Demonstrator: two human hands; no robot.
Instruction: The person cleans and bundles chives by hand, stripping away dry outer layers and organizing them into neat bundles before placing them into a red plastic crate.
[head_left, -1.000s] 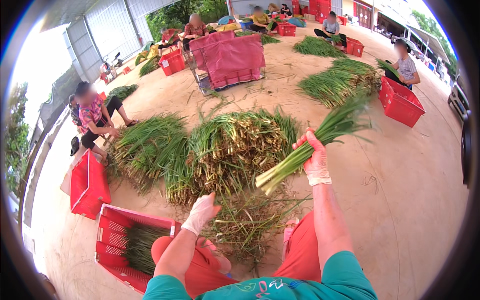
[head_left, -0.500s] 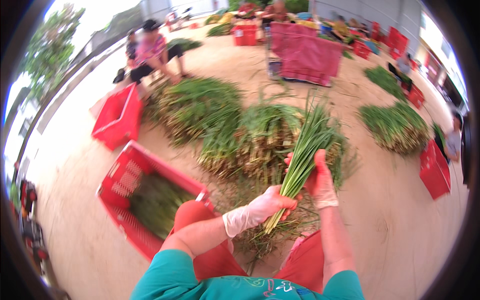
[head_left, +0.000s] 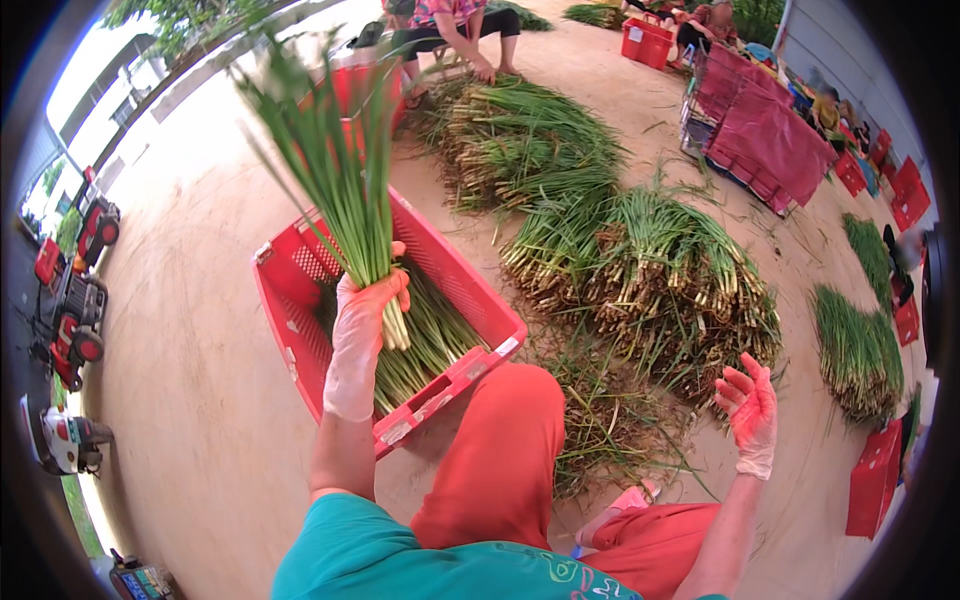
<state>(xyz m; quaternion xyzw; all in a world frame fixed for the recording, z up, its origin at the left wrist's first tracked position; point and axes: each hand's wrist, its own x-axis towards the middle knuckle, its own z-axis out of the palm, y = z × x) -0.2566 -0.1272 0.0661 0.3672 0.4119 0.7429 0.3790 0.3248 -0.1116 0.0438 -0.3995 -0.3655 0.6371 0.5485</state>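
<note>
My gloved left hand (head_left: 362,312) is closed around the lower stems of a bunch of green chives (head_left: 350,200), leaves upward and blurred at the tips. It is above a red plastic crate (head_left: 462,375), where more trimmed chives (head_left: 430,330) lie along the bottom. Nothing is in my gloved right hand (head_left: 750,405); its fingers are apart, beside the near right end of a large pile of untrimmed chives (head_left: 690,270) with brown root ends. Between my knees and that pile lies a heap of loose leaf scraps (head_left: 610,415).
Beyond the crate, a seated person (head_left: 455,30) bends over the far end of the pile. A cart draped in dark red cloth (head_left: 765,145) stands at the back right. More chives (head_left: 855,350) lie to the right; small tractors (head_left: 78,310) line the left edge.
The bunch went from both hands over the scraps to my left hand alone, over the crate. My right hand let go and moved away to the right. The view swung left.
</note>
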